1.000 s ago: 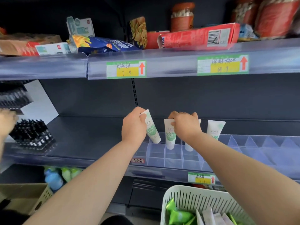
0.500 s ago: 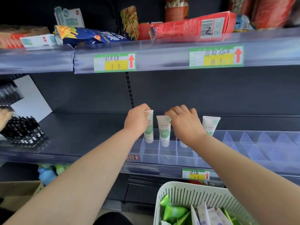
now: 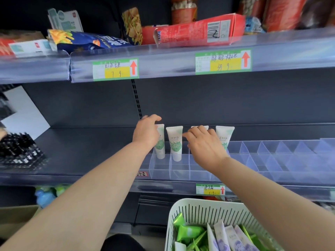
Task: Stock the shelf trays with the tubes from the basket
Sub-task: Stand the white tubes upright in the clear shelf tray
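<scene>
Tubes (image 3: 174, 142): four stand in the back-left compartments of the tray (image 3: 272, 151), long axes vertical, crimped ends up. We find the left hand (image 3: 146, 132) at the tray's leftmost tube (image 3: 160, 148), fingers slack, clasping nothing. The right hand (image 3: 204, 147) covers the third tube (image 3: 199, 127); its grasp we cannot tell. Basket (image 3: 199, 202) sits below the tray.

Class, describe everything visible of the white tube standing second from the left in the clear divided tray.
The white squeeze tube with green leaf print looks like soft plastic. Its wide, flat crimped end points up; its narrow cap end sits down in a compartment of the clear plastic divided tray. It stands nearly upright, apart from the neighbouring tube on its left. The right hand has a fingertip at its right edge; contact is unclear.
</scene>
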Available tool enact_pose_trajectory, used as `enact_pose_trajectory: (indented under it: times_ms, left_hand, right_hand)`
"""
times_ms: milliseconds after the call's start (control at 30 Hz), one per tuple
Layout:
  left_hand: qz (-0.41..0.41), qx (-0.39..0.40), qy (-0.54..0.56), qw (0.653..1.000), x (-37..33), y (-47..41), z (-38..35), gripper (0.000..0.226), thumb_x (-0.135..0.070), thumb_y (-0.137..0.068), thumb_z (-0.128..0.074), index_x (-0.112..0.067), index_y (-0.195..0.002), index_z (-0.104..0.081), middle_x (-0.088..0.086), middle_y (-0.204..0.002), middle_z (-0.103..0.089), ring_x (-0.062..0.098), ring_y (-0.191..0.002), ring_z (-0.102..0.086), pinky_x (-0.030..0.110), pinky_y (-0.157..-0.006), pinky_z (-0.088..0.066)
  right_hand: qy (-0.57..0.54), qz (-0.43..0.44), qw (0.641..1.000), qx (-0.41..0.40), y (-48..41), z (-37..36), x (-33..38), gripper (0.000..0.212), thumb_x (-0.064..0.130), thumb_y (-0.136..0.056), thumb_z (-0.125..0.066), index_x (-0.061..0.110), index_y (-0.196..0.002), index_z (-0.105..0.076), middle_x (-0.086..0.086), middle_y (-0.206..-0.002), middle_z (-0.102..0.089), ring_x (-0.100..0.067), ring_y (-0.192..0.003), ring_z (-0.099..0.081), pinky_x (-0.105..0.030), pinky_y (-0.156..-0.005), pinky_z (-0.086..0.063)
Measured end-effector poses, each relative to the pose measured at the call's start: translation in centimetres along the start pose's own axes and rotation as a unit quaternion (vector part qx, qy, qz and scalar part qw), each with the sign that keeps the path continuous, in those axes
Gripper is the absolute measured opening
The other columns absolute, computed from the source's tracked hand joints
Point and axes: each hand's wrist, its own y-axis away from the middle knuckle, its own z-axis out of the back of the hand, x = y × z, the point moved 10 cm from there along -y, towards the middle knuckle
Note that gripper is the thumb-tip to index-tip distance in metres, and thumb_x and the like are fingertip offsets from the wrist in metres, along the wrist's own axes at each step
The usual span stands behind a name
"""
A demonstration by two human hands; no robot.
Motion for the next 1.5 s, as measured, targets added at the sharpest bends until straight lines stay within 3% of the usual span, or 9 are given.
enact_pose_trajectory:
  times_ms: [100,267,467,633,867,1100,1300,1500]
  left_hand:
    - [-0.015,-0.01,0.0,1.0,-0.8,0.7,0.7,0.045,0.006,-0.095,-0.043,-0.02,-0.13,-0.056,0.001,-0.131,-0.051,0.005,-0.097,-0.042,0.023,-0.076,-0.035]
    - [-0.049,-0.011,-0.013,0.999,-2.4,2.4,1.0,0.037,-0.001,-0.096,-0.047,-0.02,-0.126,-0.059,0.003,-0.128,-0.054,0.021,-0.117,-0.046,0.029,-0.081,-0.038]
    - [-0.112,0.021,-0.093,0.989,-4.2,6.3,0.2,0.032,-0.014,-0.097,-0.052,-0.016,-0.128,-0.057,0.003,-0.132,-0.053,0.023,-0.121,-0.043,0.033,-0.085,-0.039]
    - [-0.183,0.053,-0.211,0.959,-5.0,10.3,-1.9,0.032,-0.01,-0.094,-0.053,-0.016,-0.126,-0.056,0.003,-0.128,-0.055,0.025,-0.117,-0.045,0.04,-0.09,-0.045]
    - [-0.231,0.103,-0.184,0.95,-5.8,15.9,-6.5,0.034,-0.019,-0.097,-0.053,-0.016,-0.131,-0.053,0.002,-0.135,-0.05,0.023,-0.125,-0.04,0.037,-0.099,-0.039]
    - [-0.202,0.186,-0.149,0.95,-4.7,20.5,-13.2,0.03,-0.017,-0.094,-0.055,-0.015,-0.124,-0.057,0.003,-0.127,-0.055,0.023,-0.121,-0.043,0.041,-0.098,-0.042]
    - [-0.152,0.283,-0.202,0.925,-0.9,23.5,-18.7,0.027,-0.01,-0.09,-0.059,-0.01,-0.116,-0.062,0.009,-0.12,-0.058,0.029,-0.117,-0.049,0.042,-0.095,-0.045]
    - [-0.111,0.381,-0.267,0.878,1.9,26.2,-21.6,0.026,0.001,-0.089,-0.053,-0.006,-0.111,-0.063,0.012,-0.109,-0.061,0.032,-0.099,-0.059,0.036,-0.072,-0.045]
  right_hand:
    - [0.0,-0.003,1.0,0.012,0.4,0.3,0.2,0.042,0.013,-0.079,-0.066,0.021,-0.118,-0.056,0.0,-0.112,-0.057,-0.024,-0.1,-0.051,-0.036,-0.077,-0.039]
    - [-0.002,0.004,1.0,0.03,1.8,0.7,0.7,0.041,0.014,-0.085,-0.059,0.022,-0.124,-0.05,0.0,-0.119,-0.053,-0.024,-0.108,-0.046,-0.036,-0.083,-0.038]
    - [0.017,0.014,0.997,0.073,4.7,1.1,0.9,0.036,0.018,-0.089,-0.057,0.021,-0.124,-0.051,-0.001,-0.123,-0.053,-0.023,-0.111,-0.047,-0.037,-0.089,-0.039]
    - [0.028,0.022,0.996,0.086,8.4,1.4,0.8,0.035,0.02,-0.091,-0.055,0.021,-0.125,-0.051,0.0,-0.118,-0.054,-0.022,-0.106,-0.048,-0.036,-0.087,-0.039]
    - [0.02,0.004,0.992,0.125,14.6,-1.3,0.3,0.029,0.018,-0.091,-0.052,0.022,-0.12,-0.052,0.001,-0.114,-0.054,-0.023,-0.106,-0.048,-0.035,-0.08,-0.036]
    - [-0.011,-0.016,0.979,0.202,21.3,-6.2,0.6,0.031,0.019,-0.091,-0.052,0.023,-0.122,-0.051,0.002,-0.12,-0.052,-0.022,-0.111,-0.046,-0.036,-0.085,-0.037]
    - [-0.041,-0.022,0.967,0.249,24.9,-9.6,2.0,0.032,0.022,-0.092,-0.052,0.023,-0.123,-0.049,0.002,-0.122,-0.051,-0.021,-0.113,-0.046,-0.036,-0.087,-0.038]
    - [-0.059,-0.041,0.955,0.286,27.2,-12.1,1.8,0.037,0.017,-0.091,-0.048,0.023,-0.127,-0.045,0.002,-0.123,-0.049,-0.021,-0.115,-0.043,-0.033,-0.087,-0.036]
